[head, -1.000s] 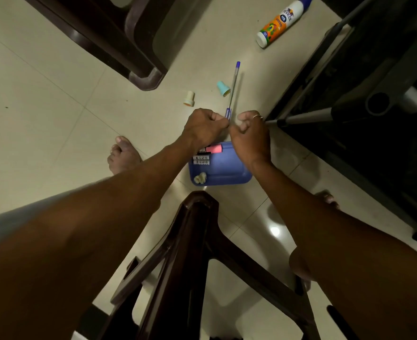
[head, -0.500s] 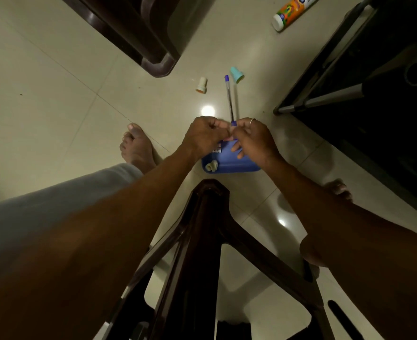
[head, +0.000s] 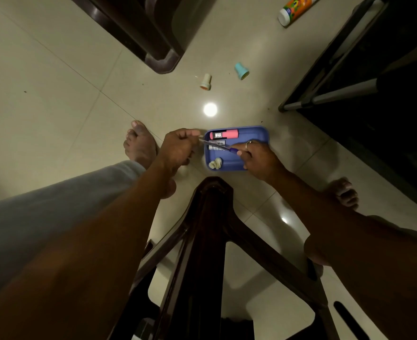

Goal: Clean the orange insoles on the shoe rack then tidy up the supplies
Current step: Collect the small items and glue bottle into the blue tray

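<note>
Left hand (head: 178, 148): fingers curled round the pale end of the pen (head: 217, 146), at the tray's left edge.
Right hand (head: 256, 160): pinches the pen's purple end, over the tray.
Tray (head: 259, 133): blue, on the floor (head: 55, 94); pink marker (head: 224, 134) along its far edge, white wad (head: 216, 163) in the near-left corner.
Beyond the tray: white cap (head: 205, 81), teal cap (head: 241, 71).

No wording can be read here. A black barcode on a white label marks the pink tube (head: 224, 134) lying in the blue tray (head: 260, 134), its digits too small to read. Print on the grey packets (head: 216, 143) beside it is blurred, as is the orange label of the bottle (head: 293, 8) on the floor (head: 55, 99).
</note>
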The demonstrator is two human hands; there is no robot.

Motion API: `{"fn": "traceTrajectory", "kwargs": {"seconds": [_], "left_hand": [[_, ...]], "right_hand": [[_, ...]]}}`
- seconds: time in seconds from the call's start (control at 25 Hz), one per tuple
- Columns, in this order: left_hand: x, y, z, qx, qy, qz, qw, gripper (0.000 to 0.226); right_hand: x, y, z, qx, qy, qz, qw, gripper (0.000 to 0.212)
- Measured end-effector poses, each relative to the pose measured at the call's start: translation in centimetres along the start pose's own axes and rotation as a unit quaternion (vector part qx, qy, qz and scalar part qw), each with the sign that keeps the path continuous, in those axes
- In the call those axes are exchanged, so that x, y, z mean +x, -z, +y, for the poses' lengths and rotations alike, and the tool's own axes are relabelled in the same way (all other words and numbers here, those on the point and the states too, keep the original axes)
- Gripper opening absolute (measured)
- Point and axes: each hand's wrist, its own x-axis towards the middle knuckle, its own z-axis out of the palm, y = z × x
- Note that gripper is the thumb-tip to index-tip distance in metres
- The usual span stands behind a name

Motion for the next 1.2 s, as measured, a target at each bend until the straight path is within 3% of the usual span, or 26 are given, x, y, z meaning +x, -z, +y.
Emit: {"fn": "traceTrajectory", "kwargs": {"seconds": [0.12, 0.28, 0.4, 0.56, 0.72, 1.0, 1.2], "left_hand": [[-0.2, 0.0, -1.5, 0.017, 0.014, 0.0, 1.0, 0.014], [-0.2, -0.6, -2.7, 0.046, 0.017, 0.002, 0.999, 0.014], [-0.1, -1.2, -3.0, 0.06, 0.016, 0.01, 0.998, 0.013], [0.2, -1.7, -3.7, 0.11, -0.034, 0.028, 0.993, 0.012], [0.6, -2.2, -4.3, 0.171, -0.082, 0.051, 0.981, 0.008], [1.3, -3.4, -5.1, 0.176, -0.017, 0.039, 0.983, 0.021], [1.6, -3.9, -5.0, 0.159, 0.027, 0.038, 0.986, 0.027]], "right_hand": [[0.2, 0.1, 0.5, -0.139, 0.017, -0.046, 0.989, 0.034], [0.5, 0.2, 0.4, -0.194, -0.021, -0.023, 0.98, 0.03], [1.7, 0.0, -1.1, -0.249, -0.106, -0.112, 0.956, 0.043], [1.6, -0.2, -2.2, -0.283, -0.102, -0.04, 0.953, 0.052], [1.6, 0.0, -2.3, -0.353, -0.067, -0.052, 0.932, 0.057], [1.8, 1.2, -2.4, -0.409, -0.072, -0.07, 0.907, 0.051], [2.1, 0.6, -2.6, -0.391, -0.076, -0.078, 0.914, 0.043]]}}
